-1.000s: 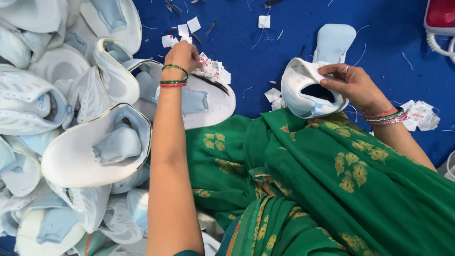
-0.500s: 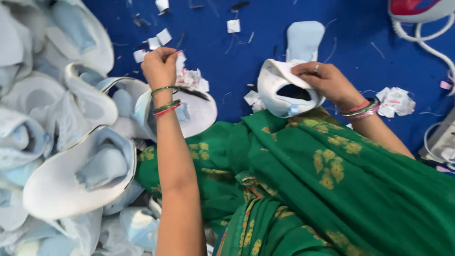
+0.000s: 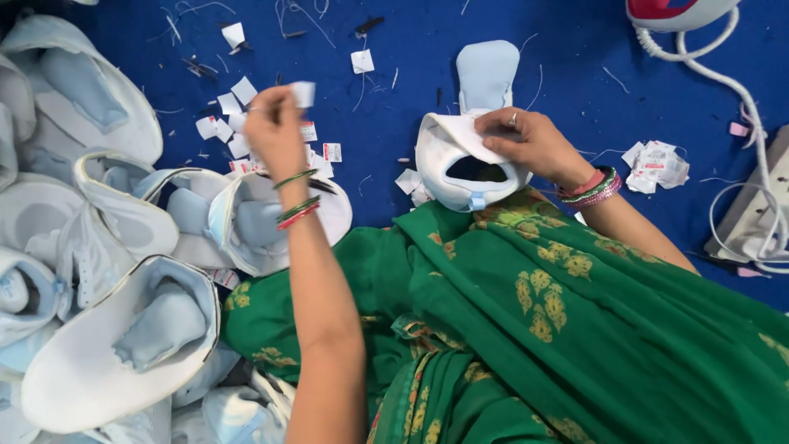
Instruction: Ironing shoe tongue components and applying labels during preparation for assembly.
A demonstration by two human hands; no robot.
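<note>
Left hand (image 3: 275,131), upper left of centre, pinches a small white square label (image 3: 302,93) between fingertips, lifted clear of the blue surface (image 3: 411,49). Green and red bangles on that wrist.

Right hand (image 3: 526,141), upper centre-right, is closed on the top edge of a white shoe upper (image 3: 460,168), thumb and fingers over the rim, ring visible. The upper sits at the edge of the green patterned garment (image 3: 534,312), opening facing the camera, pale blue tongue (image 3: 486,76) pointing to the top of the frame, small blue tab at its lower rim.

Labels: a loose scatter of white square tags (image 3: 226,123) just left of the left hand; two or three more with red print (image 3: 331,152) just below it. One single white tag (image 3: 362,61) top centre, another (image 3: 233,34) upper left. A crumpled bunch of white printed tags (image 3: 656,163) at right, near the right wrist.

Pile of white and pale blue shoe uppers (image 3: 107,271) fills the left side. White cable (image 3: 699,57) and a white power strip (image 3: 760,222) at the right edge.
</note>
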